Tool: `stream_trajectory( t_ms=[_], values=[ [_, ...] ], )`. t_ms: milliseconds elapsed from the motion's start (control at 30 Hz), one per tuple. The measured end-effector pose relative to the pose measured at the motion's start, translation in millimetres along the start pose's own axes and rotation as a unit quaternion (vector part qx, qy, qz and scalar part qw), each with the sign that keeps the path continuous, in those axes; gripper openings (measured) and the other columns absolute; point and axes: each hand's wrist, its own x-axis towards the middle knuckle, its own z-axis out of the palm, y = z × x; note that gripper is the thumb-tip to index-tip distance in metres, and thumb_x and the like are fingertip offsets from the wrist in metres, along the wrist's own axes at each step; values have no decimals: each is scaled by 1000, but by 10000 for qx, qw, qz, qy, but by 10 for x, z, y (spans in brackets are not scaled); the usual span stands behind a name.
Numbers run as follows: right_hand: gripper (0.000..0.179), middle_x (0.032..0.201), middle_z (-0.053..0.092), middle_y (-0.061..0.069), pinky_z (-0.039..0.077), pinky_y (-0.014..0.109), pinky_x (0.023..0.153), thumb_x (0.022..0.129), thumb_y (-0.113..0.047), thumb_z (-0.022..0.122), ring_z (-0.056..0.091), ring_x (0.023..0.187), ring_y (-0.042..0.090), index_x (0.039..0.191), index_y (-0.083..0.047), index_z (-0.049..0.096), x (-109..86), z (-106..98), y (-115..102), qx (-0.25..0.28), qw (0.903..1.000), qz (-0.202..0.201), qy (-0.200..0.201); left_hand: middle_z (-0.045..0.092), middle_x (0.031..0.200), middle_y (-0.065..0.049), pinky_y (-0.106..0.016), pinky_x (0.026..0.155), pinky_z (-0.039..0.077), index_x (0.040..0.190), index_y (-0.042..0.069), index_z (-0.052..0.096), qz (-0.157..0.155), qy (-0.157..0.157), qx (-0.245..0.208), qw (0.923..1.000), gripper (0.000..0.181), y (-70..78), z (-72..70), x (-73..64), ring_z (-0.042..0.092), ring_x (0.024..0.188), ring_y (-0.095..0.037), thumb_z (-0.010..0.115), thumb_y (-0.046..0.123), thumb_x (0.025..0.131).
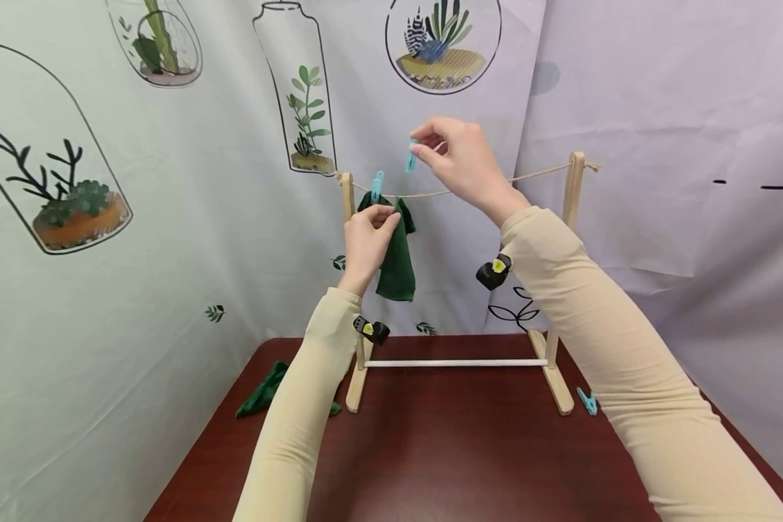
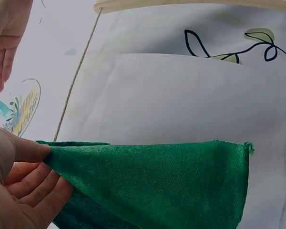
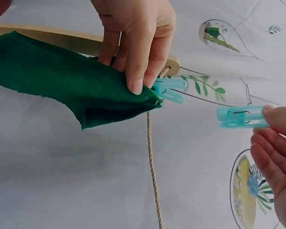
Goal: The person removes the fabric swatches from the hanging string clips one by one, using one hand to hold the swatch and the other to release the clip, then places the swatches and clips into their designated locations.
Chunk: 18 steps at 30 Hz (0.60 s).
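Note:
A dark green cloth (image 1: pixel 396 268) hangs over the rope (image 1: pixel 431 194) near its left end, one blue clothespin (image 1: pixel 377 186) clipped at its top. My left hand (image 1: pixel 367 243) pinches the cloth's upper edge between thumb and fingers, as the left wrist view shows on the green fabric (image 2: pixel 181 176). Up and to the right, above the rope, my right hand (image 1: pixel 460 156) holds a second blue clothespin (image 3: pixel 240 117) by its end, apart from cloth and rope. In the right wrist view the first clothespin (image 3: pixel 171 89) sits right beside the left fingertips.
The rope is strung between two wooden posts (image 1: pixel 573 190) joined low down by a white bar (image 1: pixel 457 363). Another green cloth (image 1: pixel 264 391) lies on the dark red table (image 1: pixel 457 449) at left, partly behind my left arm. A blue clothespin (image 1: pixel 587 401) lies by the right foot.

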Motion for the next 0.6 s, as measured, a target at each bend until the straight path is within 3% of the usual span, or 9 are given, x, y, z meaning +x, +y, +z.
stream_trajectory(
  t_ms=[300,600],
  values=[
    [36,117,68,9,50,31,96,100,-23,67,63,107,19,130,-3,64,-42,-22,26,-1,9974,271,-667,74,97,-13,-36,75,57,106,0,75,-58,-21,-72,10000,22,-4,-6,-24,69,85,-21,70,19,97],
    [42,119,68,8,49,31,97,99,-26,67,62,109,17,134,-5,62,-86,-42,75,279,9954,491,-770,74,97,-12,-36,75,57,106,0,75,-54,-20,-71,10000,22,-1,-11,-28,68,85,-21,69,20,98]
  ],
)
